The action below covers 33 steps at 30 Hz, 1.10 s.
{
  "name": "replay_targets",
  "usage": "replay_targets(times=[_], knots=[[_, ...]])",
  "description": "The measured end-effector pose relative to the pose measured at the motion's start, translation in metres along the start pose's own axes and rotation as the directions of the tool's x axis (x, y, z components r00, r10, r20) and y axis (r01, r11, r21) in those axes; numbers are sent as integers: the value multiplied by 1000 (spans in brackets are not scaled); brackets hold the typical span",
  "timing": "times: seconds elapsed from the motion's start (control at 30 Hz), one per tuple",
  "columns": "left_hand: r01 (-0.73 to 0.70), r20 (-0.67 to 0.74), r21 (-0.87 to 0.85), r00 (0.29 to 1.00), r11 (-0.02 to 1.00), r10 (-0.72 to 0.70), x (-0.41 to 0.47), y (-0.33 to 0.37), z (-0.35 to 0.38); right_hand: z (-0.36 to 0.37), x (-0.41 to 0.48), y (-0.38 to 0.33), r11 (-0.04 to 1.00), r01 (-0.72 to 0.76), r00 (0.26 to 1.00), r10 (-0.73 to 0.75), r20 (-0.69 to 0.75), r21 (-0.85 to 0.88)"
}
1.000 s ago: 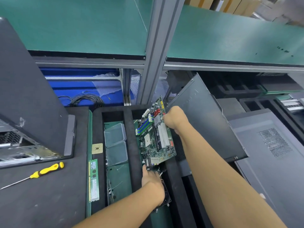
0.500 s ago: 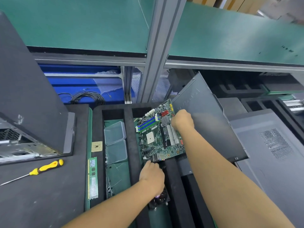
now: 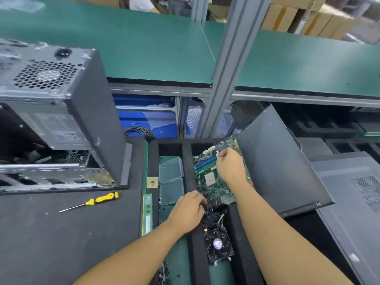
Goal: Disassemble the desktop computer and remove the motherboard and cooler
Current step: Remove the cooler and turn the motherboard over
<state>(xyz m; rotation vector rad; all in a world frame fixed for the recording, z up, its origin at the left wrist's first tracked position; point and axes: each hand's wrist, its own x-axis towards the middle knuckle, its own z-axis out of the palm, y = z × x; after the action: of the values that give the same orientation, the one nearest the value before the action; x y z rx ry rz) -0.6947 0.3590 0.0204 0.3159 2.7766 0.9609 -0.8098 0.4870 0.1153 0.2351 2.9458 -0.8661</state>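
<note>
The fingers [image 3: 200, 199] of the left hand [image 3: 186, 212] are curled together at the near edge of the motherboard [image 3: 213, 182], apparently pinching the dark cable that runs back to the cooler [image 3: 218, 244]; exactly what they grip I cannot tell.

Going left to right: the opened computer case [image 3: 61, 112] stands gutted on the dark bench [image 3: 61, 233], with a yellow-handled screwdriver [image 3: 90, 201] lying in front of it. Next comes the black foam tray [image 3: 186, 161]. A processor chip [image 3: 152, 182] and a RAM stick [image 3: 147, 214] rest along its left edge, and clear plastic lids [image 3: 171, 179] sit in its first compartment. The motherboard occupies the next compartment, the cooler lying just nearer in the same channel. The right hand [image 3: 232, 167] sits on the board's far half, its fingers pressed on a small white part near the memory slots. A detached side panel [image 3: 277, 161] leans to the right.

A second ago the board was held up on edge in both hands. Now it has come down almost flat in its compartment. So I judge both parts are out of the case, and only tidying the cooler's lead and letting go remains.
</note>
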Motion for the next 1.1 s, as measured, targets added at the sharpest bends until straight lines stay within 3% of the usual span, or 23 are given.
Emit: replay_targets(times=[0.2,0.5,0.63,0.73,0.83,0.97,1.1], knots=[[175,-170,-176,964,969,-205,-60,-53,-42,42,-52,-43,995,31,978,-49,202,90],[359,-271,-89,889,929,-370,-197,-148,-101,123,-169,-111,982,152,832,-189,522,113],[467,-262,-76,843,881,-470,-255,-189,-119,162,-210,-135,973,221,799,-221,559,69],[500,-263,-65,826,864,-498,-293,-213,-127,187,-226,-149,918,396,757,-338,559,20],[505,-256,-71,824,860,-505,-322,-229,-128,205,-229,-164,830,546,728,-402,555,-115],[500,-272,-83,821,862,-502,-340,-240,-130,223,-218,-177,704,570,782,-306,542,-424],[470,-281,-107,831,876,-480,-346,-249,-133,238,-211,-181,573,545,835,-312,453,-612]])
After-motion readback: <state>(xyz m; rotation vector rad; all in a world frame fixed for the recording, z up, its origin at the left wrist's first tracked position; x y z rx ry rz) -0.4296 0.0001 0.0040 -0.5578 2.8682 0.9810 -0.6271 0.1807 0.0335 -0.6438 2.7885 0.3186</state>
